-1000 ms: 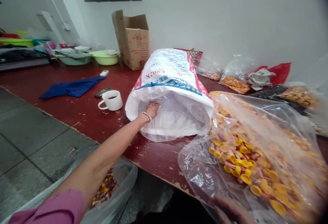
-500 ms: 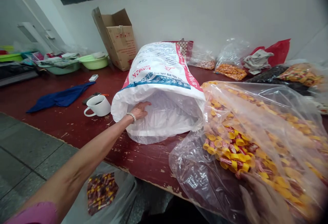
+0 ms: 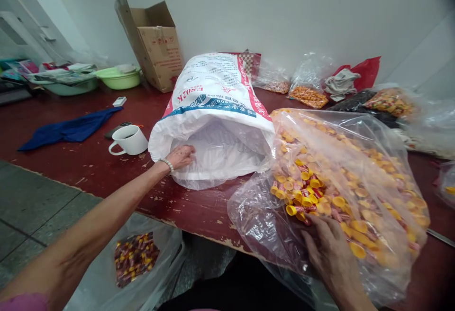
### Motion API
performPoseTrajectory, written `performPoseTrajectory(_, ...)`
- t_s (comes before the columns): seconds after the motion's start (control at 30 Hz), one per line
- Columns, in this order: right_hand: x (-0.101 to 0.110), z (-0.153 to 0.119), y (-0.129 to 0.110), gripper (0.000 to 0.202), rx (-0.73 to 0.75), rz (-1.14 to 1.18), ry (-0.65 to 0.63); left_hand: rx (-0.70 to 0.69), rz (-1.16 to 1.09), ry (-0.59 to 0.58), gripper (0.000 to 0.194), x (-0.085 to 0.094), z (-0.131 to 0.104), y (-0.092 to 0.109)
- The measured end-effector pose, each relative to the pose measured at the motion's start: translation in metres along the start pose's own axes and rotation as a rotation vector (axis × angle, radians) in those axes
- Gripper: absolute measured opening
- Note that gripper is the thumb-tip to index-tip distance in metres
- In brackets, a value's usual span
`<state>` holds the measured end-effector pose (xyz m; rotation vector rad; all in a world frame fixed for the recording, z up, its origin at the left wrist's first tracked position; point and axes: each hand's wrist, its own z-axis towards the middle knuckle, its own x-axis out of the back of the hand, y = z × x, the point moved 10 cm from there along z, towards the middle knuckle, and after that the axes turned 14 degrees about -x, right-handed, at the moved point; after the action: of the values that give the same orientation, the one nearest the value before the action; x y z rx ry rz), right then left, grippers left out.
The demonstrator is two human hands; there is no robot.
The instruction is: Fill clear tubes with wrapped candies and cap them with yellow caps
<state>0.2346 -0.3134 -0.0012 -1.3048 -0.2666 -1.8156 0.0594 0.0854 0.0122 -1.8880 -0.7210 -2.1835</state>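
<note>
A white woven sack [image 3: 213, 83] with red and blue print lies on the dark red table, its mouth facing me. My left hand [image 3: 180, 157], with a beaded bracelet at the wrist, reaches into the left side of that mouth; its fingers are loosely spread and hold nothing visible. To the right, a large clear plastic bag [image 3: 263, 216] contains many small red pieces with yellow ends [image 3: 305, 192]. At the bag's opening, beside the nearest pieces, is my right hand [image 3: 329, 247], fingers apart with nothing seen in it.
A white mug [image 3: 130, 141] and a blue cloth [image 3: 73, 128] lie left of the sack. Behind stand a cardboard box [image 3: 161, 55] and a green basin [image 3: 119, 79]. Below the table edge hangs a bag of similar pieces [image 3: 137, 259]. Small filled bags [image 3: 308, 96] line the wall.
The view has shifted, so most things appear further left. My left hand stays at the sack's mouth. My right hand shows more fully beside the pieces in the clear bag.
</note>
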Motion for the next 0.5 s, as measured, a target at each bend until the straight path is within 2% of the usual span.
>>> performPoseTrajectory(0.13, -0.008, 0.009, 0.0, 0.033, -0.057, -0.12, -0.08, 0.024, 0.003, 0.153, 0.037, 0.003, 0.031, 0.028)
performPoseTrajectory(0.27, -0.023, 0.012, -0.001, 0.033, -0.046, -0.134, -0.237, 0.082, -0.047, 0.204, 0.029, -0.006, 0.069, 0.048)
performPoseTrajectory(0.37, -0.034, 0.009, 0.002, 0.039, -0.074, -0.149, -0.38, 0.182, -0.088, 0.173, 0.028, -0.018, 0.08, 0.044)
performPoseTrajectory(0.5, -0.04, 0.006, 0.0, 0.046, -0.082, -0.103, -0.494, 0.269, -0.096, 0.119, 0.034, -0.028, 0.076, 0.032)
